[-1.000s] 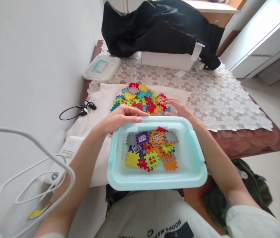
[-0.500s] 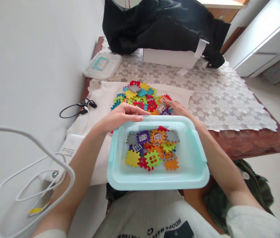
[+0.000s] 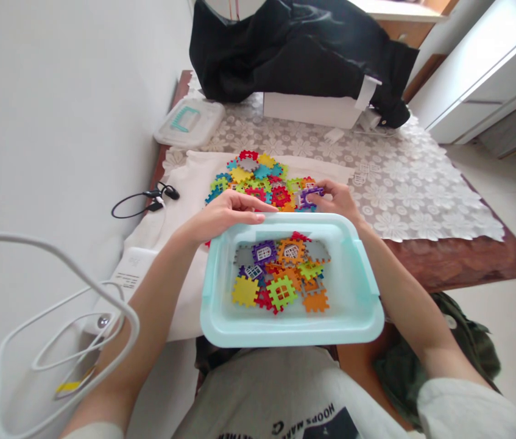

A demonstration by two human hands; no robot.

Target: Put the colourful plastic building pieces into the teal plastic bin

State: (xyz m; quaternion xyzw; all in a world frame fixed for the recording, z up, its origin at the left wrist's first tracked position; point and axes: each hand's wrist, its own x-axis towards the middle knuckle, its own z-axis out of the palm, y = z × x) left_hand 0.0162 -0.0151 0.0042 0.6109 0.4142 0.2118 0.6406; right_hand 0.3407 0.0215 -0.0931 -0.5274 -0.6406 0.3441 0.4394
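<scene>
A pale teal bin (image 3: 221,317), partly filled with coloured tiles, is steadied at its far rim by the left hand (image 3: 221,217), whose fingers are laid flat along the edge with the thumb curled over it. Just beyond that rim, a purple window tile (image 3: 307,196) is pinched between the closed fingertips of the right hand (image 3: 340,201), at the near right edge of the loose tile pile (image 3: 258,177) on the white cloth (image 3: 184,183).
</scene>
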